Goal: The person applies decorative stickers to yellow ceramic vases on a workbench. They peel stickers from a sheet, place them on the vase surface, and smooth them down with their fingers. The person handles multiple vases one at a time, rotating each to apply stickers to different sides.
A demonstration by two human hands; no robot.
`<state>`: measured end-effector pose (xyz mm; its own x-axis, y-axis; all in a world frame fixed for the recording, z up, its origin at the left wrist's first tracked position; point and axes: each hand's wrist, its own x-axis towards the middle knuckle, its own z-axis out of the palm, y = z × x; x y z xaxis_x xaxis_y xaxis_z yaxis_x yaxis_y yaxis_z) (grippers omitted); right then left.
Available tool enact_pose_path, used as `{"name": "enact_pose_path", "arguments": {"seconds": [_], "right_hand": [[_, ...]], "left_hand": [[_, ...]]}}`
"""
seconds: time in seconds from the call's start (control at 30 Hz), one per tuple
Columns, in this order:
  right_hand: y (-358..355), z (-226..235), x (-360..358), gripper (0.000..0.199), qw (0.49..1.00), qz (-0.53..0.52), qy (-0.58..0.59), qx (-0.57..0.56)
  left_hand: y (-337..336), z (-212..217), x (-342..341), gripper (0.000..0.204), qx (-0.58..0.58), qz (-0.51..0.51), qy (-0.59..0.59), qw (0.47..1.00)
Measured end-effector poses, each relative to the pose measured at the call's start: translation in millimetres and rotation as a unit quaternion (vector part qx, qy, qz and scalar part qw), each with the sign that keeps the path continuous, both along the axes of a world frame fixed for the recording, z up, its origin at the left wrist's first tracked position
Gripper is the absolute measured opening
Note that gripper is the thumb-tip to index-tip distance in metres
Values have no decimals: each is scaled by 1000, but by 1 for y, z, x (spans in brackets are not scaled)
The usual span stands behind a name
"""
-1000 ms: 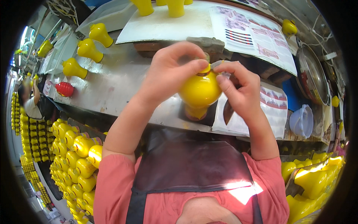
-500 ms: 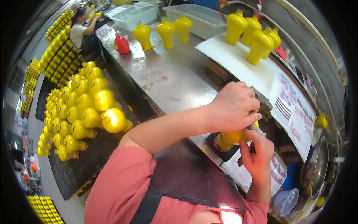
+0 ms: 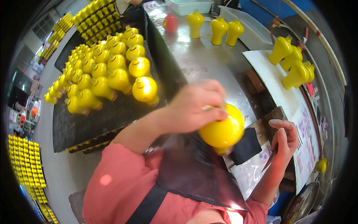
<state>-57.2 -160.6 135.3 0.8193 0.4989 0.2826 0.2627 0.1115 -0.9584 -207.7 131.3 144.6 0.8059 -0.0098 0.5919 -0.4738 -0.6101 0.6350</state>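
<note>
Nearby, colour-printed white paper sheet [image 3: 309,138] beside right hand [image 3: 285,140].

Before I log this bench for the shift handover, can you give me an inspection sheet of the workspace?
Surface: shiny metal bench; a white board lies on it.
Job's things: yellow vase, black pad beside it.
Clutter: yellow vases on the board, three more and a red one farther along; printed sheets.
Hands: left hand grips the vase top; right hand holds a thin tool, apart.
Cables: nothing seen.
Surroundings: rows of yellow vases on a dark table.
</note>
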Motion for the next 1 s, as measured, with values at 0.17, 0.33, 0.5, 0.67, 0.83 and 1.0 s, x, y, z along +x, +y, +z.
{"name": "enact_pose_path", "arguments": {"seconds": [0.17, 0.33, 0.5, 0.67, 0.83, 1.0], "right_hand": [[32, -2, 18, 12, 999, 31, 15, -24], [63, -22, 34, 13, 996, 56, 49, -50], [89, -38, 42, 12, 991, 55, 68, -100], [107, -31, 20, 13, 972, 72, 30, -222], [119, -2, -23, 14, 917, 120, -173, -338], [137, 57, -78, 29, 828, 244, -451, -227]], "left_hand": [[51, 4, -115, 12, 20, 221, 99, 970], [85, -20, -190, 15, 95, 449, 121, 880], [125, -63, -214, 18, 127, 572, 135, 799], [154, -93, -210, 18, 155, 588, 178, 774], [163, -93, -207, 17, 193, 572, 177, 778], [161, -81, -206, 18, 195, 554, 226, 777]]}}
